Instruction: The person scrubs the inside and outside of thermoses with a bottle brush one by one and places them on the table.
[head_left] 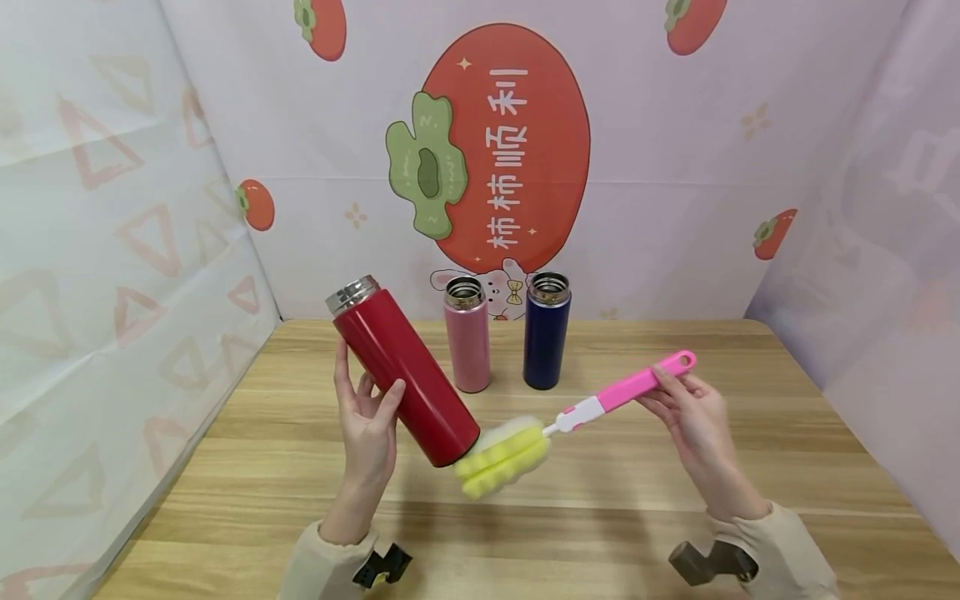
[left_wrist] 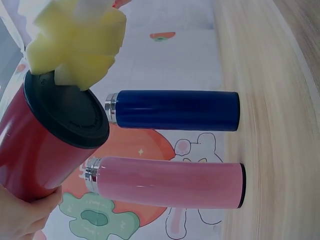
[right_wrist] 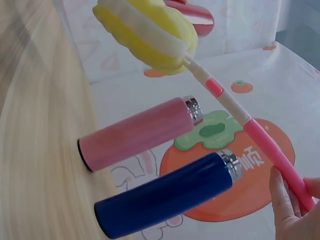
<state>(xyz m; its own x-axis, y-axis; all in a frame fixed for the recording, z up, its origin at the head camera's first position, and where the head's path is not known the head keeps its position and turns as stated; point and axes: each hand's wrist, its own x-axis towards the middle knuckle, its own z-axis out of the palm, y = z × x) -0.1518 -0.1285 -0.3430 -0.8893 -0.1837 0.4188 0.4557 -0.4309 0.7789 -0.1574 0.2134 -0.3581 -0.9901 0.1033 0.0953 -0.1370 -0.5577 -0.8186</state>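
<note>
My left hand (head_left: 367, 429) grips a red thermos bottle (head_left: 405, 375) around its body and holds it tilted above the table. Its open steel mouth points up to the left and its dark base down to the right. With thumb and fingers my right hand (head_left: 693, 412) pinches the pink handle of a bottle brush (head_left: 630, 390). The yellow and white sponge head (head_left: 506, 454) is at the red bottle's base, on the outside; in the left wrist view the sponge (left_wrist: 75, 42) overlaps the rim of that black base (left_wrist: 67, 110).
A pink bottle (head_left: 468, 346) and a dark blue bottle (head_left: 547, 337) stand upright and uncapped at the back of the wooden table (head_left: 300, 500). Behind them hangs a printed backdrop (head_left: 645, 167). Similar cloth walls (head_left: 112, 250) rise on both sides.
</note>
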